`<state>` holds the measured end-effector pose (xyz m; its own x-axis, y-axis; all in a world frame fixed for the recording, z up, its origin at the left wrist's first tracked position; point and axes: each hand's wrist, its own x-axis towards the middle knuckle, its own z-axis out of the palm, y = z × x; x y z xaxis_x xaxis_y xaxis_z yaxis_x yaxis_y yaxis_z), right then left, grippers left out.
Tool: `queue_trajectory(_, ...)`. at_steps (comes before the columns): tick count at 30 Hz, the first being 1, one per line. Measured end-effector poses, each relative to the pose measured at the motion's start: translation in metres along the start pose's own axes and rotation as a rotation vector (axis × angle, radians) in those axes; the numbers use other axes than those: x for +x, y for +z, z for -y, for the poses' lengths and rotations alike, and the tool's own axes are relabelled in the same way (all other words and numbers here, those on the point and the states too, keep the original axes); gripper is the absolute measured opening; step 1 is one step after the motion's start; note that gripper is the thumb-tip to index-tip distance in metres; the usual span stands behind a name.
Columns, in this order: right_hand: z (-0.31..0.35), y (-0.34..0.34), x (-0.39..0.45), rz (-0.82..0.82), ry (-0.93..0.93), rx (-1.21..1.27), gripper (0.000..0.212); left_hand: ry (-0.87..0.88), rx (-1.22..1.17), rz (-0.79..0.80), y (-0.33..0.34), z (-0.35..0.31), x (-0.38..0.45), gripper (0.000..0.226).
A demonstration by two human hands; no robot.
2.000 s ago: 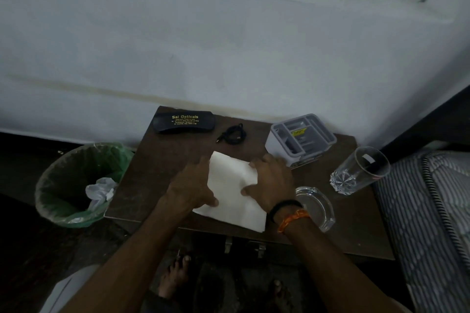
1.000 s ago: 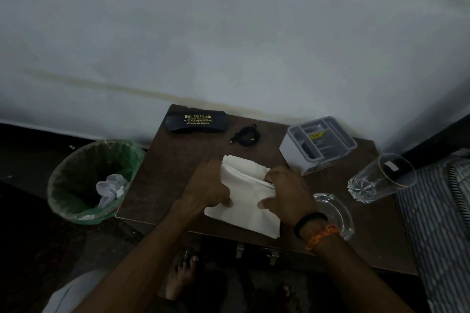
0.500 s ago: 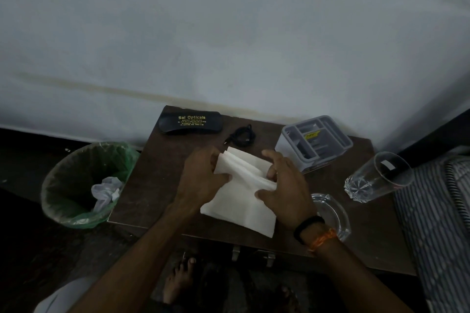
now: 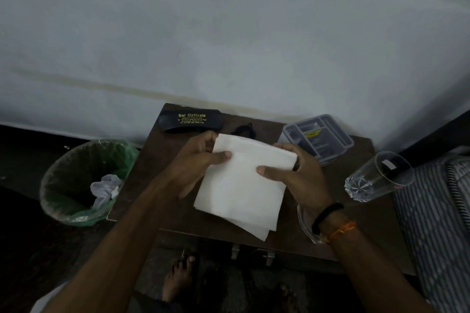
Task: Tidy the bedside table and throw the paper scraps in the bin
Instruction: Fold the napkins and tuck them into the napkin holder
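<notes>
A white folded cloth or napkin (image 4: 241,185) hangs over the middle of the dark brown bedside table (image 4: 152,160), held up by its top edge. My left hand (image 4: 195,160) pinches its upper left corner, thumb on top. Its upper right edge sits in the grip of my right hand (image 4: 297,175). The lower layers of the cloth hang loose near the table's front edge. On the floor to the left of the table stands a round bin (image 4: 81,183) with a green liner, and crumpled white paper scraps (image 4: 105,188) lie inside it.
Along the table's back are a black glasses case (image 4: 190,121), a coiled black cord (image 4: 243,129) and a grey compartment organiser (image 4: 318,137). A clear glass (image 4: 379,176) stands at the right, a glass ashtray (image 4: 307,226) under my right wrist. A striped mattress (image 4: 437,223) borders the right side.
The cloth lay flat under both hands on the table. Its far edge was folded over, and now both hands have lifted it by the top edge.
</notes>
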<state>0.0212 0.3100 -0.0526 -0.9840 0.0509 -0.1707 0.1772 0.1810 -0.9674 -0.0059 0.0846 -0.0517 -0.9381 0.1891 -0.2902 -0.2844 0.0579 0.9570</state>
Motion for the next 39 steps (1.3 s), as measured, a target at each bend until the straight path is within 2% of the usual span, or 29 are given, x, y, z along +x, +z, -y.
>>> queue_trajectory(4,0.005,0.003,-0.004,0.197,0.164,0.407,0.049,-0.016,-0.178,-0.017,0.001,-0.002,0.001,0.037)
queue_trajectory(6,0.003,0.004,-0.005,0.296,0.246,0.491,0.044,-0.027,-0.201,-0.037,0.003,-0.001,0.002,0.039)
queue_trajectory(8,-0.004,0.004,-0.002,0.313,0.278,0.492,0.048,-0.051,-0.187,-0.062,0.006,-0.001,0.002,0.040)
queue_trajectory(11,-0.009,0.003,0.003,0.219,0.235,0.519,0.055,-0.097,-0.165,-0.041,0.011,-0.003,0.000,0.038)
queue_trajectory(14,-0.008,0.006,0.003,0.174,0.196,0.575,0.052,-0.098,-0.106,0.000,0.019,-0.002,-0.002,0.038)
queue_trajectory(18,-0.008,0.010,0.002,0.212,0.136,0.532,0.058,-0.091,-0.108,-0.014,0.030,-0.001,-0.004,0.040)
queue_trajectory(23,-0.004,0.002,0.004,0.227,0.150,0.481,0.064,-0.077,-0.179,0.034,0.023,-0.006,-0.008,0.034)
queue_trajectory(28,-0.002,-0.002,0.004,0.306,0.169,0.494,0.051,-0.049,-0.242,0.083,0.019,-0.008,-0.012,0.032)
queue_trajectory(32,0.005,-0.007,0.005,0.339,0.166,0.499,0.012,-0.003,-0.223,0.105,0.020,-0.011,-0.012,0.023)
queue_trajectory(35,0.007,-0.011,0.005,0.351,0.227,0.542,0.021,-0.010,-0.244,0.088,0.019,-0.012,-0.010,0.032)
queue_trajectory(39,0.008,-0.012,0.005,0.331,0.243,0.558,0.017,-0.007,-0.216,0.093,0.019,-0.010,-0.010,0.035)
